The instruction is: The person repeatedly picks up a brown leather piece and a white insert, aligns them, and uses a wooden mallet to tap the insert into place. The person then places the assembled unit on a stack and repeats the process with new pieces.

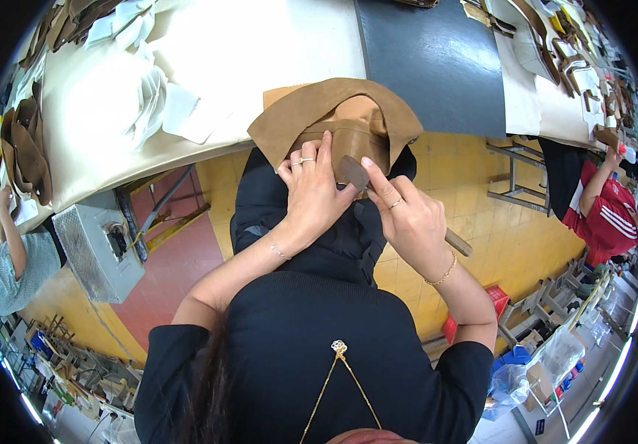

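Observation:
A sewn brown leather piece (337, 92), with a curved wide flap and a lighter tan inside, rests over my lap against the table edge. My left hand (311, 181) grips its near part, fingers lying on the leather and thumb reaching right. My right hand (411, 218) is closed, its thumb and index finger pinching a small dark brown rounded flap (353, 172) at the near edge of the leather. My left thumb meets the underside of that flap. Past my right wrist a wooden rod end (458, 242) sticks out; whether I hold it cannot be made out.
Ahead stands a white-topped table (260, 44) with a black mat (433, 66). White sheets (145, 96) and brown leather pieces (26, 148) lie at left, more leather pieces at far right. A metal box (97, 248) stands below left. A co-worker in red (603, 211) is at right, another person (26, 266) at left.

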